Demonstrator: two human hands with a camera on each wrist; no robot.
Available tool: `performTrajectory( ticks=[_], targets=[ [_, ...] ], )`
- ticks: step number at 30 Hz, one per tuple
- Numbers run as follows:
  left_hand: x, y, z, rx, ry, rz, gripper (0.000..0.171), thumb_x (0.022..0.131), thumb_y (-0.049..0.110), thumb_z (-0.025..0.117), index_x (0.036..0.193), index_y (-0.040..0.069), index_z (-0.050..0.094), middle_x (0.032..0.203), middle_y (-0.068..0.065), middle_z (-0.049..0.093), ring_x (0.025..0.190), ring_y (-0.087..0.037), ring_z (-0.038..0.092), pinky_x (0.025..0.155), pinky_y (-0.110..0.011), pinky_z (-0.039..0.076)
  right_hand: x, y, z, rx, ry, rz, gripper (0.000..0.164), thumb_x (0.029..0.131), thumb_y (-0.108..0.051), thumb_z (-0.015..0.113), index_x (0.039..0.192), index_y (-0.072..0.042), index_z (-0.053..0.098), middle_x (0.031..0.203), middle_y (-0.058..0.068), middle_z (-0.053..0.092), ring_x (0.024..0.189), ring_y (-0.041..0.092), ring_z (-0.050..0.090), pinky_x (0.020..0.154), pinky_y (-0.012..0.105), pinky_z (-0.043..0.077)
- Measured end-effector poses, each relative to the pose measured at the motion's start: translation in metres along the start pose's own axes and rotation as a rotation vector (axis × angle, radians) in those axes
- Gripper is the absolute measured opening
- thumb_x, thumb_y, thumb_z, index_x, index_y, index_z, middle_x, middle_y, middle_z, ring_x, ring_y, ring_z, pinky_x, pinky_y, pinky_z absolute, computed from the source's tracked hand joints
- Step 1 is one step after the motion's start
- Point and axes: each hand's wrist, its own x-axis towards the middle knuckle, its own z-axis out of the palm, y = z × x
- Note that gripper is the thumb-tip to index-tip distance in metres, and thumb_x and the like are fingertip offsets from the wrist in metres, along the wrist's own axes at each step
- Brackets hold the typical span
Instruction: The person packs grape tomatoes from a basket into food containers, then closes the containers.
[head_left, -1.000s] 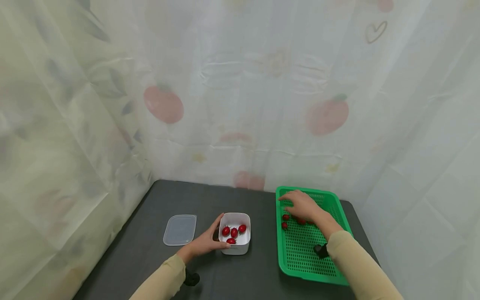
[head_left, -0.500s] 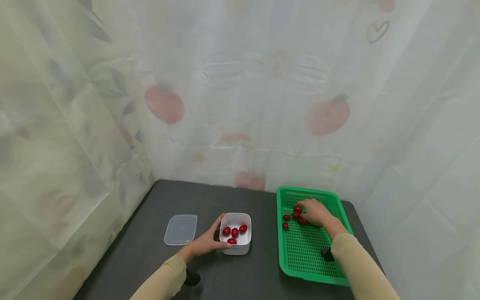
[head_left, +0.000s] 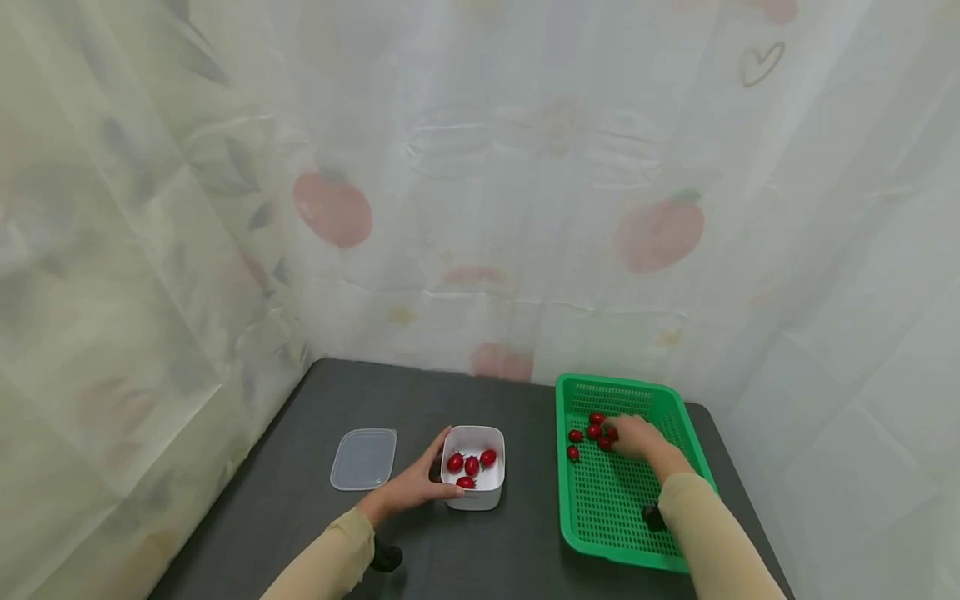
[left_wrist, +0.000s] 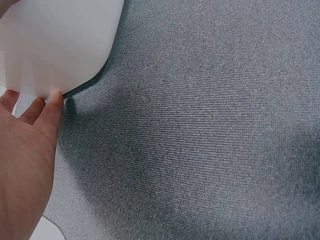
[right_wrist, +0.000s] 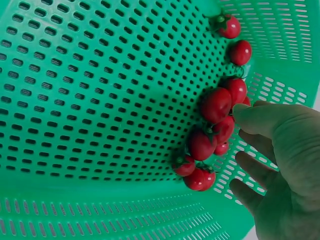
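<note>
My left hand (head_left: pixel 408 490) grips a small white plastic container (head_left: pixel 474 502), thumb on the near rim and fingers along its left side. Several cherry tomatoes (head_left: pixel 471 467) lie inside it. In the left wrist view, fingertips press against the container's wall (left_wrist: pixel 60 45). My right hand (head_left: pixel 637 439) is down in a green plastic basket (head_left: pixel 564 492), beside a cluster of cherry tomatoes. The right wrist view has the thumb tip right at a tomato (right_wrist: pixel 216 105), the other fingers spread loosely along the basket's side; the index finger is partly hidden.
A clear flat lid (head_left: pixel 364 459) lies on the dark table (head_left: pixel 420 400), left of the container. The basket stands at the table's right side. Printed curtains (head_left: pixel 480 208) hang behind the table and along both sides.
My right hand has drawn back from the basket's far left side, moving right and nearer, and lowered to the tomatoes. My left hand and the container stay put.
</note>
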Motion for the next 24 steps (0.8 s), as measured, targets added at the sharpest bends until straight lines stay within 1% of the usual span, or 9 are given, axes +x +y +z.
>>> performTrajectory(
  ticks=[3,6,9,12,13,16,20,24],
  targets=[
    [0.0,0.001,0.0,0.007,0.003,-0.002,0.114,0.087,0.032,0.082,0.166,0.023,0.0,0.167,-0.013,0.014,0.149,-0.039,0.021,0.116,-0.064,0.025,0.001,0.002,0.004,0.013,-0.004,0.015,0.04,0.096,0.002,0.059,0.137,-0.001,0.062,0.133,0.023,0.06,0.127,0.052,0.049,0.095,0.059,0.047],
    [0.0,0.001,0.0,0.005,0.002,-0.002,0.114,0.087,0.032,0.082,0.166,0.023,0.0,0.168,-0.013,0.014,0.15,-0.039,0.021,0.116,-0.063,0.024,0.002,0.005,0.007,0.017,-0.008,0.012,0.042,0.095,0.004,0.058,0.136,-0.001,0.063,0.13,0.023,0.062,0.117,0.047,0.057,0.084,0.052,0.051],
    [0.0,0.0,0.0,0.001,0.0,-0.002,0.114,0.087,0.032,0.082,0.166,0.024,0.0,0.168,-0.013,0.014,0.15,-0.039,0.021,0.116,-0.062,0.025,0.003,0.006,0.011,0.031,-0.011,0.011,0.041,0.094,0.005,0.057,0.134,-0.002,0.064,0.128,0.022,0.063,0.113,0.044,0.06,0.08,0.05,0.051],
    [0.0,0.0,0.0,-0.001,0.001,-0.003,0.114,0.087,0.032,0.082,0.166,0.025,0.0,0.167,-0.013,0.014,0.149,-0.039,0.022,0.116,-0.062,0.025,0.003,0.006,0.014,0.032,-0.007,0.002,0.04,0.096,0.006,0.055,0.133,-0.002,0.065,0.128,0.022,0.064,0.117,0.048,0.058,0.086,0.056,0.051],
    [0.0,0.0,0.0,0.0,0.0,-0.006,0.114,0.087,0.032,0.082,0.166,0.025,0.0,0.167,-0.013,0.014,0.149,-0.039,0.022,0.116,-0.062,0.026,0.004,0.006,0.015,0.025,-0.005,0.001,0.038,0.097,0.005,0.053,0.133,-0.002,0.065,0.128,0.022,0.064,0.12,0.049,0.056,0.09,0.058,0.05],
    [0.0,0.001,0.0,0.001,0.0,-0.007,0.114,0.087,0.032,0.082,0.166,0.023,0.0,0.167,-0.013,0.014,0.148,-0.039,0.023,0.115,-0.063,0.026,0.004,0.006,0.018,0.007,-0.008,-0.003,0.038,0.1,0.004,0.051,0.134,-0.001,0.064,0.131,0.023,0.062,0.123,0.051,0.053,0.094,0.06,0.048],
    [0.0,0.0,0.001,-0.003,-0.002,-0.007,0.115,0.087,0.031,0.082,0.166,0.02,0.0,0.167,-0.012,0.014,0.148,-0.039,0.023,0.115,-0.063,0.027,0.004,0.006,0.02,-0.001,-0.014,-0.008,0.037,0.101,0.005,0.051,0.135,-0.001,0.064,0.135,0.025,0.059,0.126,0.05,0.052,0.098,0.061,0.046],
    [0.0,-0.001,0.001,-0.002,0.0,-0.007,0.115,0.087,0.031,0.083,0.166,0.022,0.0,0.167,-0.012,0.015,0.148,-0.039,0.024,0.115,-0.062,0.028,0.003,0.006,0.02,0.0,-0.013,-0.013,0.037,0.099,0.008,0.051,0.132,-0.001,0.066,0.136,0.026,0.058,0.13,0.05,0.049,0.102,0.062,0.043]
  ],
)
